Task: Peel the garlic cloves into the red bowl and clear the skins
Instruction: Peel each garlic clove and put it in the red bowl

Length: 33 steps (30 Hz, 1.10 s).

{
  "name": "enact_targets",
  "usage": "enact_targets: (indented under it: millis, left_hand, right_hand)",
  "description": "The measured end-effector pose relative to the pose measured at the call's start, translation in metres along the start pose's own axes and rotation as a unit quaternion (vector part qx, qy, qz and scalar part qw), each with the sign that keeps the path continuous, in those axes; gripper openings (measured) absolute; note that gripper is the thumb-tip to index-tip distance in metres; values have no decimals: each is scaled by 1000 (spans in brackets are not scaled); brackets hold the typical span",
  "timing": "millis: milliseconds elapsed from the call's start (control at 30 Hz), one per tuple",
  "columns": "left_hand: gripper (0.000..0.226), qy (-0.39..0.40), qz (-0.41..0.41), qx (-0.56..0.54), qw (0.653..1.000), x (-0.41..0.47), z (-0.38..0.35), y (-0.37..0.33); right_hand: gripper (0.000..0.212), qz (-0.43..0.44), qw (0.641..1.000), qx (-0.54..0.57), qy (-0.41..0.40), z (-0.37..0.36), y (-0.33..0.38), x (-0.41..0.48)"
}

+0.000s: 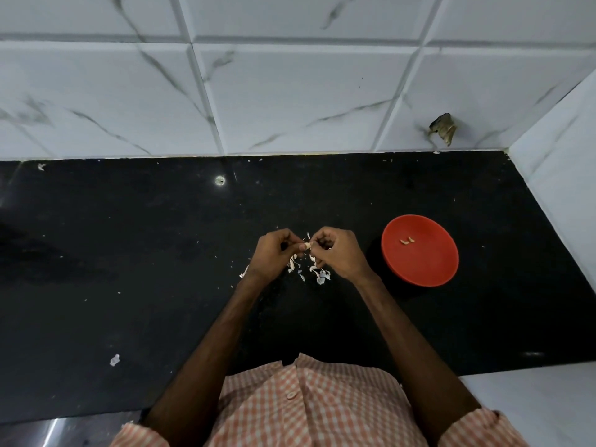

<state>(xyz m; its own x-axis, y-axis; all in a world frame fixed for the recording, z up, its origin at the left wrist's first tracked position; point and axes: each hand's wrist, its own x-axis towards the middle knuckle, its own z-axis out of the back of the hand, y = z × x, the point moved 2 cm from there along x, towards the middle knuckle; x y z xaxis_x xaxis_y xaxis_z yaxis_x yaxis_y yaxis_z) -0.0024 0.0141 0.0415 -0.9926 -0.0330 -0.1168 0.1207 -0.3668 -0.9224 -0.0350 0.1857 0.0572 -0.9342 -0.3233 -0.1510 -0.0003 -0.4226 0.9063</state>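
Here, left hand (274, 253) and right hand (335, 253) pinch clove (307, 245) above skins (319, 273). Bowl (429, 269) well apart: slippery clove could drop onto counter (161, 253).

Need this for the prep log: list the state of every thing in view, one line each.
left hand, pinching the garlic clove.
right hand, pinching the same clove from the other side.
garlic clove, held between both hands above the counter; how much skin remains is unclear.
red bowl, upright on the counter, two peeled cloves inside.
skins, scattered on the counter below the hands, not cleared.
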Motion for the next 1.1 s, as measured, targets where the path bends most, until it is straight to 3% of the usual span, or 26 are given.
enact_targets:
  millis: [167, 367, 533, 600, 667, 867, 967, 1100]
  left_hand:
    - [8, -3, 6, -23, 1000, 1, -1, 4]
    - [11, -36, -1, -71, 997, -2, -2, 12]
    - [18, -117, -105, 88, 984, -7, 3, 5]
    - [20, -119, -139, 167, 969, -6, 3, 1]
    - [18, -118, -153, 175, 965, -5, 1, -1]
    - [17, -118, -121, -47, 984, -3, -3, -2]
    - [16, -96, -82, -173, 977, -5, -4, -2]
    - [17, -87, -40, -257, 962, -8, -5, -4]
  right_hand:
    - [7, 7, 1000, -14, 1, -2, 2, -1]
    - [2, -40, 997, 65, 1, -4, 0, 1]
    - [2, -62, 996, 67, -7, -4, 4, 2]
    - [6, -49, 998, 49, -3, -4, 9, 2]
    - [10, -34, 999, 37, 4, -4, 14, 3]
    - [3, -53, 992, 117, 2, -5, 19, 6]
    - [9, -78, 982, 173, 5, -7, 22, 5]
    - [13, -94, 976, 196, 18, -9, 23, 5]
